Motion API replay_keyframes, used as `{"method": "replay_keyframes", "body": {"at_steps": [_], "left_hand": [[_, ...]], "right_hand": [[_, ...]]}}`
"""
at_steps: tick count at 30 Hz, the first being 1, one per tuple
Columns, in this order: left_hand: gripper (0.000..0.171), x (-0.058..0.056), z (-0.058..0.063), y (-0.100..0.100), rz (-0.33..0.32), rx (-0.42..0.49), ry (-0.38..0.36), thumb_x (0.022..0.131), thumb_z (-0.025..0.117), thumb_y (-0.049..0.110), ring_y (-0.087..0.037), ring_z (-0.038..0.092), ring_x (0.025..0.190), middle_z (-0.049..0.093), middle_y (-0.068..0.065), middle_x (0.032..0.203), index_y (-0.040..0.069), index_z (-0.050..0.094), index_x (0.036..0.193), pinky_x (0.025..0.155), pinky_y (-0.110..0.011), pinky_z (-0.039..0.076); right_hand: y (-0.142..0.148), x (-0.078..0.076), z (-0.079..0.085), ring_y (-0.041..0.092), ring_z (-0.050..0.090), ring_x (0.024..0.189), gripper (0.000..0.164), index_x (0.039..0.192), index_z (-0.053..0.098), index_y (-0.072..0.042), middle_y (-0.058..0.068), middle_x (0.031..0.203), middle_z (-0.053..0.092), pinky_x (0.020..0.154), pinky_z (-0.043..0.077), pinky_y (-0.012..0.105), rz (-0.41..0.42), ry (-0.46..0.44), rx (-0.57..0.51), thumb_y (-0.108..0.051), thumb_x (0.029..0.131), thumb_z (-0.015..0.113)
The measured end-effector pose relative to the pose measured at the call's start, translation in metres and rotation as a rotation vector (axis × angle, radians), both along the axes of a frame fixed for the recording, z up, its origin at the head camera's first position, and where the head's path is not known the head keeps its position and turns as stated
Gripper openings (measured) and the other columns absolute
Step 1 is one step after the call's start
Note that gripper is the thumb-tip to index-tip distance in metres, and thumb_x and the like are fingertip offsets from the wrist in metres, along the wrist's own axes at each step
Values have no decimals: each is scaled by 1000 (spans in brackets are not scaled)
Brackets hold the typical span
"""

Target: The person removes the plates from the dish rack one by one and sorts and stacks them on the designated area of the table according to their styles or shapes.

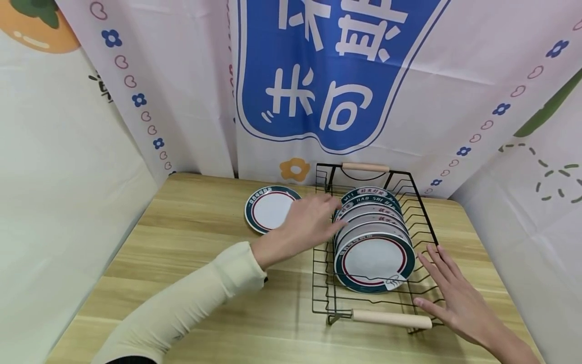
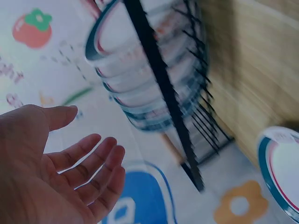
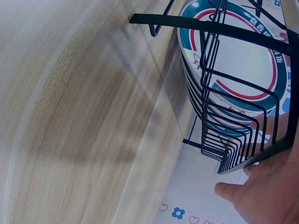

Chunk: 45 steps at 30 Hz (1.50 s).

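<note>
While my left hand (image 1: pixel 309 222) hovers at the left side of the black wire dish rack (image 3: pixel 210 27), I see its thumb well apart from its loosely bent fingers, the grasp wide and empty. My right hand (image 1: pixel 459 298) is wide too, its fingers spread and touching the rack's right side near the front. Inside the rack, a row of plates (image 1: pixel 373 260) stands on edge, one behind another, their rims dark green; the front one shows a white centre, a red ring and a pale patch low on its rim. Another green-rimmed plate (image 1: pixel 269 211) lies flat on the wood-grain table (image 1: pixel 182 242), left of the rack. Pale wooden handles (image 1: pixel 392 319) cap the rack's near and far ends. Behind, I make out a printed cloth (image 1: pixel 195 76) with a blue panel (image 1: pixel 268 55).
</note>
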<state>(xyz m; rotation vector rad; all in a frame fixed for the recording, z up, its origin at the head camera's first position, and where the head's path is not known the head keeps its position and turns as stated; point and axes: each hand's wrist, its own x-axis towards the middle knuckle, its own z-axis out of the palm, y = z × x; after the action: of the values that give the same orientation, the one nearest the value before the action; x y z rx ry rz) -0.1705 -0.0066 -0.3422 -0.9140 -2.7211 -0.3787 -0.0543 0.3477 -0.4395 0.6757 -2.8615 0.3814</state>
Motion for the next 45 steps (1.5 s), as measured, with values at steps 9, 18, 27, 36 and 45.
{"method": "replay_keyframes", "body": {"at_steps": [9, 18, 27, 36, 45], "left_hand": [[26, 12, -2, 37, -139, -124, -131, 95, 62, 38, -9, 60, 68, 67, 6, 96, 19, 67, 112, 48, -24, 44], [14, 11, -12, 54, -172, -150, -166, 94, 65, 34, -9, 56, 64, 61, 8, 79, 20, 66, 96, 47, -27, 44], [12, 3, -24, 65, -215, -161, -228, 94, 66, 29, -7, 55, 64, 61, 7, 76, 17, 68, 91, 52, -22, 46], [10, -4, -31, 72, -282, -200, -294, 96, 63, 19, -7, 58, 75, 65, 3, 84, 12, 68, 100, 66, -20, 48], [5, -1, -32, 65, -336, -117, -297, 96, 63, 14, -5, 62, 76, 68, 3, 84, 11, 67, 96, 66, -14, 48]], "right_hand": [[-1, 0, 0, 31, 5, 150, 94, 155, 25, -14, 14, 162, 15, 106, -5, 7, -4, -9, -13, -43, 81, 75], [-1, 0, 0, 30, 4, 150, 95, 155, 25, -14, 15, 162, 15, 107, -5, 8, 4, -1, -19, -42, 80, 76], [-1, 2, -1, 27, 1, 151, 93, 154, 27, -11, 13, 163, 13, 107, -6, 10, 5, -15, -29, -41, 81, 75], [-2, 2, 0, 28, 1, 151, 94, 156, 24, -15, 13, 163, 14, 108, -6, 10, 2, -12, -32, -41, 81, 76], [-1, 1, 0, 28, 2, 151, 94, 155, 25, -13, 15, 162, 16, 109, -5, 10, 7, -2, -36, -40, 80, 76]]}}
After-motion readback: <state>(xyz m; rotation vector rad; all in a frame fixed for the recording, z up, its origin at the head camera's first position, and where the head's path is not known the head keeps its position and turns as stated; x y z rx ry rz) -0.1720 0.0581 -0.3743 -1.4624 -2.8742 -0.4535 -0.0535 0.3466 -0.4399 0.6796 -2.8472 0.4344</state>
